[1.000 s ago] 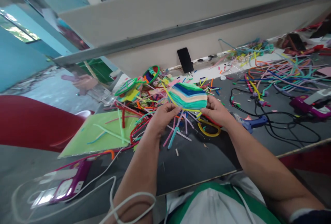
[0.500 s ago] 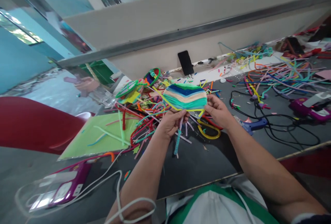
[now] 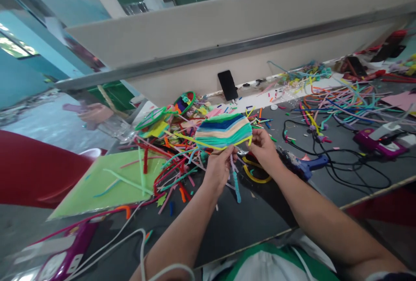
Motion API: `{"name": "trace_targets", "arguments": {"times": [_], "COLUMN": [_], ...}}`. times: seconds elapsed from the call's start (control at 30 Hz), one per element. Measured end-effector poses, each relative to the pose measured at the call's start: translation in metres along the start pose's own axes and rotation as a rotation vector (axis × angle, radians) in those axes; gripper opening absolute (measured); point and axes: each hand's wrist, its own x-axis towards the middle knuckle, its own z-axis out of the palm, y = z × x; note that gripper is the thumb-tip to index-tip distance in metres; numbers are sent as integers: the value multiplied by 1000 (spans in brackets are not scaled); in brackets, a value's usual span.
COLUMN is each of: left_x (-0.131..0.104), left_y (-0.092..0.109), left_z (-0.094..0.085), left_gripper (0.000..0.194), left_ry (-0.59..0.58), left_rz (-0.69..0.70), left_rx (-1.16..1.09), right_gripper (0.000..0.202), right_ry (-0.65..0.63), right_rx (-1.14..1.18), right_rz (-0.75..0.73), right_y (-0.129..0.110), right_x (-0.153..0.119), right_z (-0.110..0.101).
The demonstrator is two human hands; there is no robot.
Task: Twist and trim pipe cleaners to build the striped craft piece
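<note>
A rounded panel of pipe cleaners (image 3: 224, 130) in green, blue, cream and teal stripes is held up above the table. A yellow pipe cleaner (image 3: 188, 140) runs along its lower edge and sticks out to the left. My left hand (image 3: 218, 167) is closed on the bottom edge, thumb on top. At the right end, my right hand (image 3: 264, 147) pinches the panel's edge where the yellow pipe cleaner bends. Below the panel hangs a lilac and teal strip (image 3: 236, 185) close to my left fingers. A blue glue gun (image 3: 308, 166) lies right of my right hand.
Loose pipe cleaners (image 3: 344, 99) spread over the right side, near black cables (image 3: 339, 172) and a purple power strip (image 3: 378, 142). A phone (image 3: 228, 85) leans on the back partition (image 3: 195, 73). On the left lie a green sheet (image 3: 107, 181) and white cable (image 3: 141, 246).
The view has swung slightly, so the table contents sit further left and lower. Both hands keep hold of the striped panel, which is tilted a little differently.
</note>
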Motion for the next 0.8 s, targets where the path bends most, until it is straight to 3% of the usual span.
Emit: {"name": "trace_targets", "arguments": {"times": [0.4,0.53,0.67,0.8], "left_x": [-6,-7,-5,-3], "left_y": [-7,-8,-10,-8], "left_z": [6,6,4,3], "left_gripper": [25,25,25,27], "left_ry": [5,-3,-2,-2], "left_rz": [-4,-22,-49,-80], "left_rx": [5,0,-34,-45], "right_gripper": [17,16,20,24], "right_ry": [118,97,69,-40], "right_rx": [42,135,307,371], "right_rz": [172,195,317,386], "right_y": [-15,-13,-11,-12], "right_x": [-3,-1,0,3], "right_z": [-5,-10,-12,-15]}}
